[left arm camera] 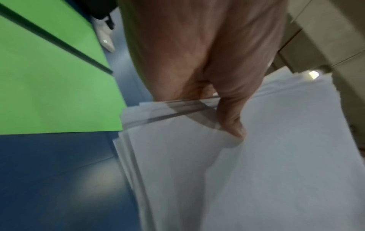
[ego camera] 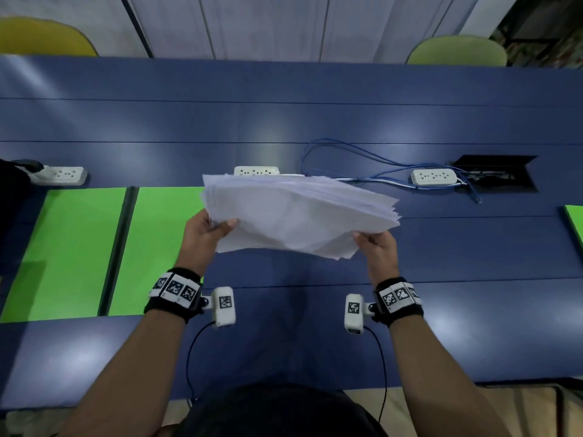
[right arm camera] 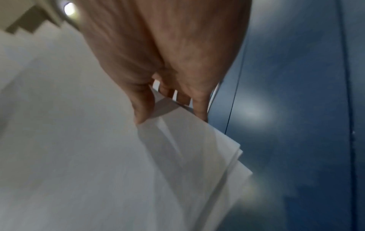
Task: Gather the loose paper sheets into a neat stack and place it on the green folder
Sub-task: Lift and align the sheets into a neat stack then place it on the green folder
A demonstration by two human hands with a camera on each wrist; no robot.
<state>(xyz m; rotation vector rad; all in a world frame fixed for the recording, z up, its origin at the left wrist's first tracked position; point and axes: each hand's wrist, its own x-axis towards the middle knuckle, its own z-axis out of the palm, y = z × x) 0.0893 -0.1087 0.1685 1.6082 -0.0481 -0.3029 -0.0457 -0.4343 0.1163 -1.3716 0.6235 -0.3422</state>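
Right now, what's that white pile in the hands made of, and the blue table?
The pile looks like thin matte paper: many separate sheet edges show, and it bends between the left hand and right hand. The table seems smooth laminate or painted board, since lights reflect softly off it.

- A long blue table (ego camera: 284, 121) runs across the room.
- Three white power strips (ego camera: 433, 177) lie in a row along it, well apart.
- Blue cables (ego camera: 362, 162) loop beside the right strip, running to an open black cable hatch (ego camera: 495, 173).
- A yellow chair (ego camera: 44, 36) and a pale green chair (ego camera: 457, 50) stand at the far side.
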